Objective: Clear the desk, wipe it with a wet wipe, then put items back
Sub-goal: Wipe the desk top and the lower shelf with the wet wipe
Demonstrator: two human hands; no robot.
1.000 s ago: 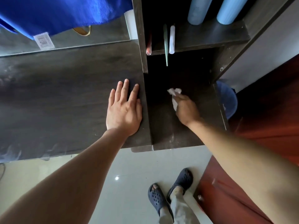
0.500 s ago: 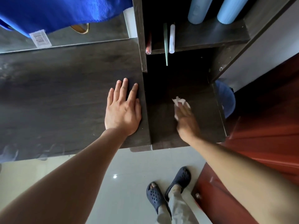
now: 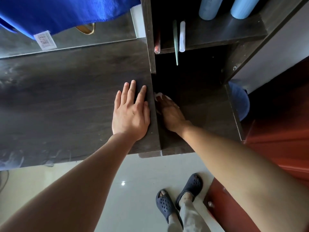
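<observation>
My left hand [image 3: 130, 113] lies flat, fingers straight, on the dark wood desk top [image 3: 66, 97] near its right edge. My right hand [image 3: 172, 114] is down in the lower shelf compartment [image 3: 204, 118] to the right of the desk. It holds a crumpled white wet wipe [image 3: 158, 95] against the shelf surface, close to the compartment's left wall. Most of the wipe is hidden under the fingers.
A blue cloth [image 3: 66, 12] with a white label hangs over the desk's back left. The upper shelf carries two pale blue cylinders [image 3: 209, 7], a green stick [image 3: 175, 41] and a white stick [image 3: 182, 36]. A blue bin [image 3: 240, 101] stands right of the shelf. My sandalled feet [image 3: 167, 203] are on the pale floor.
My right hand has slid the wipe leftward across the lower shelf to its left wall. My left hand has stayed flat on the desk.
</observation>
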